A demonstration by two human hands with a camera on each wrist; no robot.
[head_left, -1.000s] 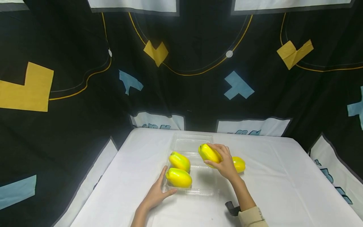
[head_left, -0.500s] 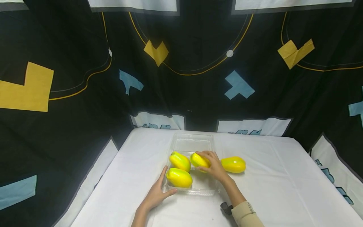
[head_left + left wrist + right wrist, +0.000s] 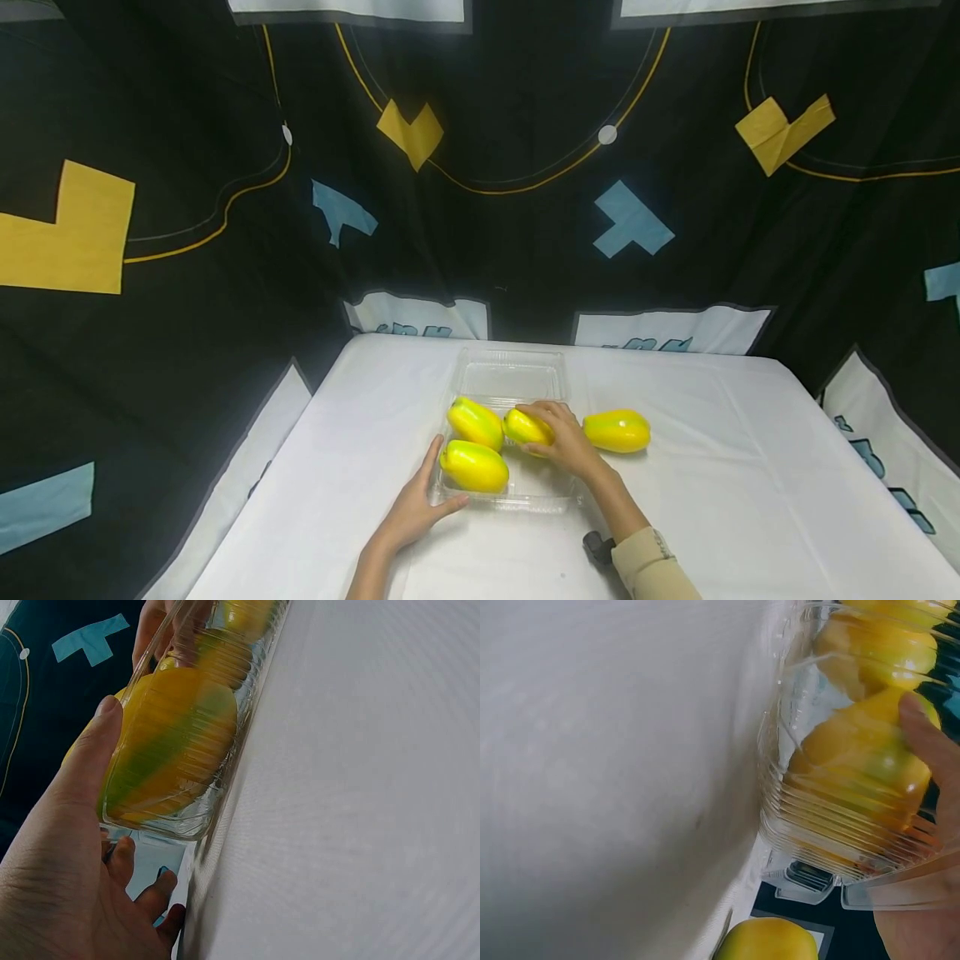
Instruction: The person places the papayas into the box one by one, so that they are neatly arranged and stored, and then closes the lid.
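Observation:
A clear plastic clamshell box point(image 3: 536, 503) lies on the white table with its lid point(image 3: 512, 375) folded back. Inside at the left are two oblong yellow-green fruits, shaped like small papayas or mangoes: a rear fruit point(image 3: 476, 422) and a front fruit point(image 3: 474, 467). My right hand point(image 3: 561, 437) grips a third fruit point(image 3: 523, 426) from above, low inside the box beside the rear one; its fingers partly cover it. My left hand point(image 3: 415, 504) rests at the near-left corner, thumb and fingers spread along the walls. In the left wrist view, the thumb point(image 3: 101, 742) lies against the clear wall.
Another yellow-green fruit point(image 3: 618, 431) lies on the tablecloth point(image 3: 720, 467) right of the box, beyond the right forearm. A dark device point(image 3: 598, 548) sits at the right wrist. A black curtain point(image 3: 517, 267) with yellow and blue patches hangs behind the table.
The right hand has carried its fruit left and down into the box; over the last half second it has stayed there. The left hand keeps its place at the corner.

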